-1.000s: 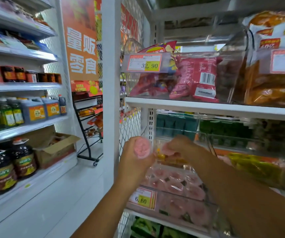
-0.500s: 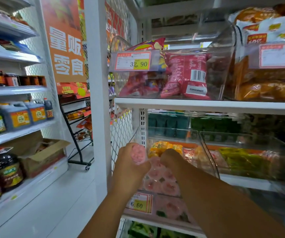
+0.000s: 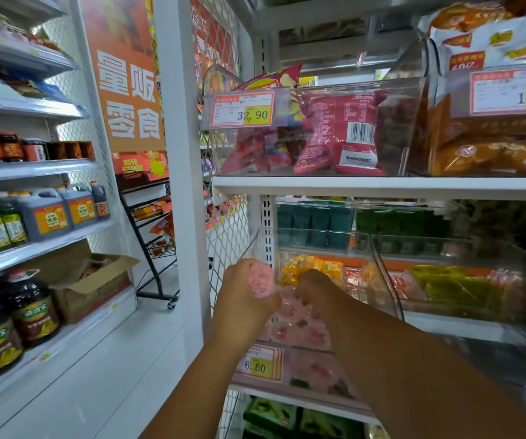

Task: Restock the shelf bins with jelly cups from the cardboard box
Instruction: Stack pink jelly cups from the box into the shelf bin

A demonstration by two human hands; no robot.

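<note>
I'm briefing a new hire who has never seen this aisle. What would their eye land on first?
Probably the two hands low in the middle: the left hand grips a pink jelly cup while the right hand reaches into the clear bin of pink cups. After that, the big orange sign at upper left and the yellow price tag reading 32.90 above the shelf.

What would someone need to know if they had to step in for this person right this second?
Left hand grips one pink jelly cup at the left edge of the clear bin. Right hand reaches down into that bin; its fingers are hidden, so whether it holds anything is unclear. Done: the bin holds many pink cups. Left: set the held cup in, then probably fetch more from the open cardboard box on the low shelf to the left.
</note>
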